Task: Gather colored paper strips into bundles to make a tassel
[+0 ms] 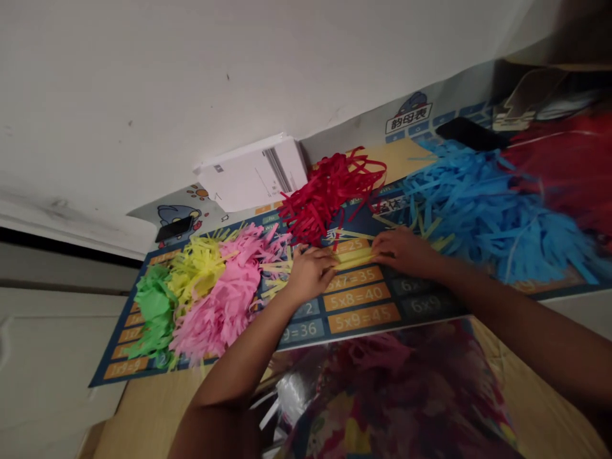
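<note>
Hands press thin yellow paper strips (351,258) flat on a dark blue multiplication-table mat (363,312) covering the wooden bench (143,414): left hand (310,271) and right hand (404,252) each pinching an end, beneath a white wall (191,76).

Thin matt paper strips form the red heap (329,191), blue heap (482,204) and pink heap (229,299), lying on a smooth, faintly glossy printed mat (363,312) over a wooden tabletop (148,408).

Bare mat (363,312) lies free between pink strips (229,299) and blue strips (482,204).
</note>
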The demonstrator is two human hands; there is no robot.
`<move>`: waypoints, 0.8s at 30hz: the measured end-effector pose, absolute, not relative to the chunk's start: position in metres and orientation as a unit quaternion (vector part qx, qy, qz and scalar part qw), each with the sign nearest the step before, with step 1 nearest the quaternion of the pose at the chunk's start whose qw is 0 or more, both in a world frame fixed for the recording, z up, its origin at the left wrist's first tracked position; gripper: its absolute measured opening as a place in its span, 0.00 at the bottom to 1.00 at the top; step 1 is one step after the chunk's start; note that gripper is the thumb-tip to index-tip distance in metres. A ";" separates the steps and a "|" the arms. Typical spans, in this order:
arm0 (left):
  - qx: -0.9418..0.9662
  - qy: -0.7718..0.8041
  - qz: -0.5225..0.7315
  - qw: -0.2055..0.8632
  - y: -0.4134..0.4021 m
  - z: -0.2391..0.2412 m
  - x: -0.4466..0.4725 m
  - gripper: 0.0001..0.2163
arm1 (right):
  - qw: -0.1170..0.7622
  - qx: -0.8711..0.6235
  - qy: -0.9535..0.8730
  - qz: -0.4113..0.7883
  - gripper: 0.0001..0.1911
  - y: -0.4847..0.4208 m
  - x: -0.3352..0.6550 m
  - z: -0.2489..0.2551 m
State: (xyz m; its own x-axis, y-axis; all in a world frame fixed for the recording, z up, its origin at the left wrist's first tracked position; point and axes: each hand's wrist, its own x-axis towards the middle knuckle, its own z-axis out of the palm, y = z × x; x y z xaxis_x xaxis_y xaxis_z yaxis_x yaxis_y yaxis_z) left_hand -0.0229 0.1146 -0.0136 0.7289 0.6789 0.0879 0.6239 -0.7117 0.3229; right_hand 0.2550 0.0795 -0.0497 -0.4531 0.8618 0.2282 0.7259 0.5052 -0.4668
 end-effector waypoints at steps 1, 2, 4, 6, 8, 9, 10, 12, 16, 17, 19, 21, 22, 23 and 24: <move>0.915 0.356 0.106 0.155 0.117 -0.014 -0.025 0.06 | 0.229 -0.473 -0.834 0.170 0.11 0.081 0.256 -0.051; 0.910 0.361 0.112 0.168 0.118 -0.014 -0.026 0.06 | 0.234 -0.473 -0.828 0.187 0.13 0.082 0.257 -0.051; 0.899 0.380 0.118 0.184 0.121 -0.015 -0.027 0.07 | 0.233 -0.482 -0.816 0.217 0.15 0.085 0.258 -0.049; 0.889 0.400 0.116 0.190 0.122 -0.015 -0.024 0.09 | 0.223 -0.503 -0.803 0.231 0.16 0.089 0.256 -0.046; 0.886 0.412 0.106 0.184 0.121 -0.015 -0.020 0.08 | 0.210 -0.529 -0.790 0.228 0.16 0.091 0.254 -0.043; 0.887 0.416 0.099 0.175 0.121 -0.015 -0.018 0.07 | 0.203 -0.538 -0.786 0.224 0.16 0.092 0.252 -0.042; 0.887 0.422 0.093 0.164 0.120 -0.015 -0.016 0.06 | 0.197 -0.545 -0.785 0.221 0.15 0.092 0.251 -0.041; 0.886 0.433 0.090 0.143 0.120 -0.016 -0.014 0.09 | 0.190 -0.550 -0.785 0.213 0.14 0.091 0.250 -0.042; 0.883 0.429 0.104 0.160 0.122 -0.017 -0.014 0.12 | 0.218 -0.546 -0.786 0.189 0.15 0.087 0.253 -0.048; 0.882 0.426 0.104 0.170 0.123 -0.017 -0.015 0.12 | 0.227 -0.542 -0.788 0.184 0.15 0.086 0.253 -0.049; 0.879 0.430 0.101 0.179 0.124 -0.017 -0.015 0.13 | 0.238 -0.536 -0.792 0.171 0.15 0.084 0.254 -0.050; 0.877 0.438 0.098 0.171 0.124 -0.016 -0.014 0.14 | 0.235 -0.539 -0.793 0.159 0.15 0.084 0.253 -0.051; 0.877 0.441 0.096 0.166 0.123 -0.016 -0.013 0.14 | 0.233 -0.543 -0.792 0.151 0.15 0.084 0.252 -0.051; 0.877 0.443 0.095 0.160 0.123 -0.016 -0.012 0.14 | 0.232 -0.548 -0.791 0.142 0.15 0.084 0.251 -0.052; 0.877 0.444 0.093 0.155 0.122 -0.016 -0.011 0.13 | 0.230 -0.552 -0.790 0.133 0.14 0.084 0.250 -0.052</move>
State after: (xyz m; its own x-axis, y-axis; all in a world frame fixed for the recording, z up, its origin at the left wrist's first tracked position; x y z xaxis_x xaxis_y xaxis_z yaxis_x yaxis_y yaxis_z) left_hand -0.0115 0.1221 -0.0159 0.5877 0.8087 0.0260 0.7510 -0.5571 0.3545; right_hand 0.2497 0.0845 -0.0516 -0.2850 0.9335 0.2176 0.8110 0.3558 -0.4643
